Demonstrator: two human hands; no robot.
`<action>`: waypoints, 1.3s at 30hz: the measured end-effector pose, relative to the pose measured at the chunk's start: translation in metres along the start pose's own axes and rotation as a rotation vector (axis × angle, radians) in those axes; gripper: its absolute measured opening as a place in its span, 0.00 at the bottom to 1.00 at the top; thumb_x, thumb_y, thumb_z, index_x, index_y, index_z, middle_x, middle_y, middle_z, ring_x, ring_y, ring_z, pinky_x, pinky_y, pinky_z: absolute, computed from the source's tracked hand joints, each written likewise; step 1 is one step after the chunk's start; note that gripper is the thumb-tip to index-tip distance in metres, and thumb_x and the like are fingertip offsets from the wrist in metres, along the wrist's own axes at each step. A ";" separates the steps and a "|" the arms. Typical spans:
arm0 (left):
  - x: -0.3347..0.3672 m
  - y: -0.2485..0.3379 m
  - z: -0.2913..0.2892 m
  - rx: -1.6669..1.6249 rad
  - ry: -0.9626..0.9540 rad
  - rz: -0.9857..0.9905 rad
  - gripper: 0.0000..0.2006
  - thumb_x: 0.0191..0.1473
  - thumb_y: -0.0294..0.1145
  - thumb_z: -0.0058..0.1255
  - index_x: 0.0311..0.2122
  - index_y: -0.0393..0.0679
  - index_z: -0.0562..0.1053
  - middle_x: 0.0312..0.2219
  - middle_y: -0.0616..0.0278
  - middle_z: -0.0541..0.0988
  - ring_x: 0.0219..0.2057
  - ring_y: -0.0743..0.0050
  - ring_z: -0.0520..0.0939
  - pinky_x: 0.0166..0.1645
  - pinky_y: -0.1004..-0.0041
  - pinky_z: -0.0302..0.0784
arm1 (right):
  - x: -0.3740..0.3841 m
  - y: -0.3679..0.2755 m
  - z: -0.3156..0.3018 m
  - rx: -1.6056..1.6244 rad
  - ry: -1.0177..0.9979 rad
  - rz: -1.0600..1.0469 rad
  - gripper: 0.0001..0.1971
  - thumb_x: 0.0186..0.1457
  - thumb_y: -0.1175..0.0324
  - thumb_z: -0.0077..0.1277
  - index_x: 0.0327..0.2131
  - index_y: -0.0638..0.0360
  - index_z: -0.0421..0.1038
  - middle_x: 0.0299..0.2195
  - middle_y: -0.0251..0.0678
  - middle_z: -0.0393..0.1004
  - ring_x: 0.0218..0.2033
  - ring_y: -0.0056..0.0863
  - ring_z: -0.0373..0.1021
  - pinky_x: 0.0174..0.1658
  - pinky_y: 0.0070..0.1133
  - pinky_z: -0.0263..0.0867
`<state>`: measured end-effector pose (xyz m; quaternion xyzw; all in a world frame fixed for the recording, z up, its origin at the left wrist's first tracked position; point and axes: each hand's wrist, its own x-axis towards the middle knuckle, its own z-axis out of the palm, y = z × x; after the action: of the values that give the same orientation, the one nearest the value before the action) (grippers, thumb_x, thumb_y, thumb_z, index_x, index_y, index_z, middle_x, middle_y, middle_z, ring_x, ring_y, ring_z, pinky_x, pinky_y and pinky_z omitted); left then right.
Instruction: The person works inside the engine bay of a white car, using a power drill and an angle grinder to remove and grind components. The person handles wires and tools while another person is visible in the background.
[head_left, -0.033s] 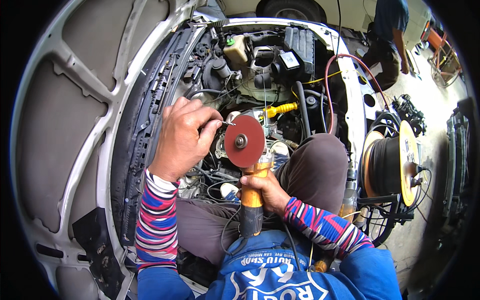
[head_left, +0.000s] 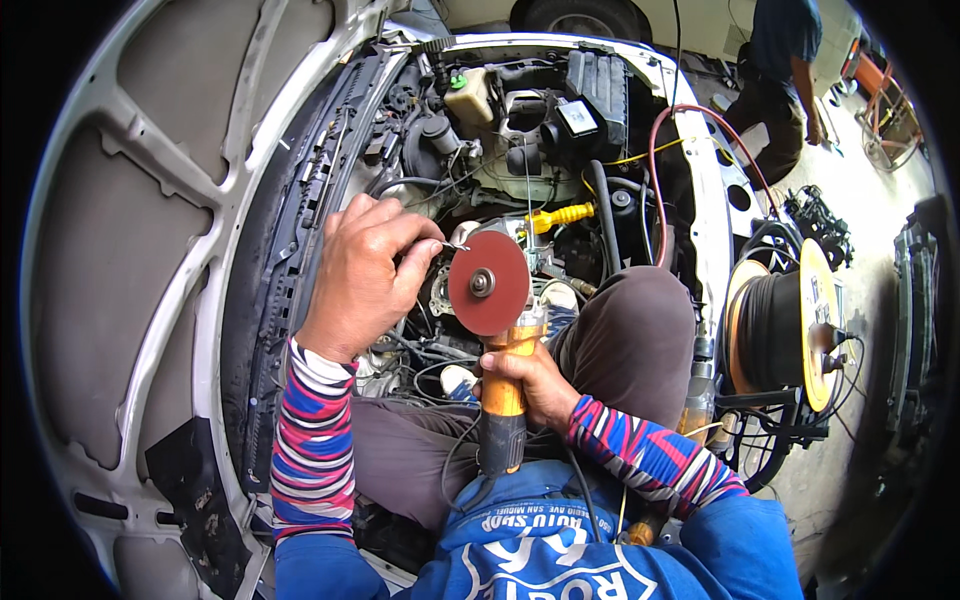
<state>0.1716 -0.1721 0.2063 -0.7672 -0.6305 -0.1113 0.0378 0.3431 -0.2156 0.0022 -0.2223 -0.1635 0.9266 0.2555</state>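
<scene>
My left hand [head_left: 367, 262] pinches a small drill bit [head_left: 457, 246] between thumb and forefinger. The bit's fluted end reaches the upper left edge of a reddish-brown disc [head_left: 503, 255]; whether they touch I cannot tell. That disc is mounted on a yellow and black angle grinder [head_left: 503, 392], its flat face turned up toward me. Wrapped round the grinder's body is my right hand [head_left: 535, 383], thumb across the top. The grinder's rear end is close to my blue shirt. Whether the disc is spinning does not show.
I sit in an open engine bay, under a raised hood [head_left: 150, 150]. Beyond the grinder lies a yellow-handled tool [head_left: 562, 217]. A red hose [head_left: 657, 150] crosses the right fender. A cable reel [head_left: 815, 325] and another drill-like tool [head_left: 700, 390] are at right. Another person [head_left: 785, 80] crouches far right.
</scene>
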 end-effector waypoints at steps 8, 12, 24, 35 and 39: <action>0.013 -0.016 0.021 -0.044 -0.001 0.000 0.04 0.54 0.31 0.58 0.32 0.44 0.80 0.28 0.64 0.77 0.37 0.62 0.75 0.45 0.63 0.66 | -0.002 -0.010 0.002 0.036 0.061 0.028 0.20 0.54 0.71 0.60 0.48 0.61 0.64 0.33 0.37 0.74 0.29 0.33 0.77 0.33 0.29 0.77; 0.007 -0.026 0.029 -0.073 -0.024 -0.025 0.05 0.55 0.32 0.57 0.32 0.44 0.79 0.28 0.63 0.75 0.38 0.61 0.75 0.46 0.62 0.66 | 0.000 -0.007 0.002 0.044 0.072 0.031 0.22 0.53 0.71 0.60 0.49 0.61 0.64 0.33 0.38 0.74 0.28 0.35 0.77 0.32 0.31 0.77; 0.012 -0.047 0.047 -0.093 -0.053 -0.017 0.04 0.55 0.31 0.57 0.33 0.45 0.80 0.28 0.63 0.75 0.39 0.61 0.75 0.46 0.62 0.65 | 0.011 -0.001 -0.001 0.003 0.087 0.036 0.21 0.53 0.69 0.61 0.48 0.60 0.64 0.34 0.39 0.75 0.30 0.34 0.77 0.35 0.31 0.77; 0.025 -0.056 0.060 -0.141 -0.017 0.069 0.03 0.51 0.28 0.60 0.33 0.44 0.81 0.28 0.61 0.73 0.38 0.59 0.73 0.46 0.61 0.68 | 0.012 0.001 -0.001 -0.002 0.094 0.013 0.22 0.52 0.70 0.63 0.49 0.60 0.66 0.34 0.35 0.75 0.28 0.29 0.77 0.32 0.27 0.77; 0.031 -0.059 0.062 -0.168 -0.022 0.084 0.04 0.52 0.29 0.59 0.33 0.44 0.81 0.28 0.60 0.73 0.38 0.58 0.73 0.46 0.62 0.68 | 0.012 0.001 0.000 -0.012 0.093 0.011 0.22 0.53 0.68 0.63 0.49 0.61 0.67 0.33 0.35 0.76 0.28 0.28 0.77 0.32 0.26 0.77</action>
<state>0.1270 -0.1178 0.1476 -0.7946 -0.5867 -0.1535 -0.0289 0.3333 -0.2093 -0.0023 -0.2674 -0.1558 0.9156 0.2566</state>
